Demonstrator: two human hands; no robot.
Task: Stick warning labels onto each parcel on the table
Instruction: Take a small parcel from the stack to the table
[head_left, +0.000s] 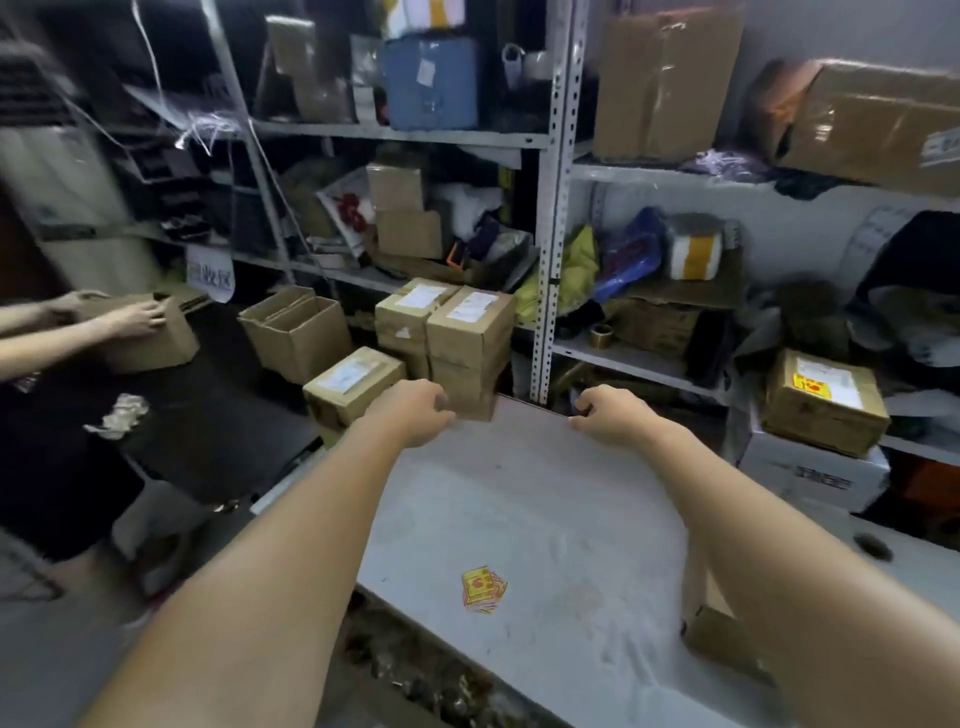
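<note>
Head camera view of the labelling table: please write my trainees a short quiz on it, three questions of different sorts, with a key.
1. True or false: the yellow warning labels lie on the grey table, held by neither hand.
2. Which one already bears a yellow label? A) the parcel atop the white box at the right; B) the topmost stacked parcels behind the table; C) the open carton.
3. Fill in: the left hand and right hand both reach to the table's ____ edge.
Key: 1 true; 2 A; 3 far.
</note>
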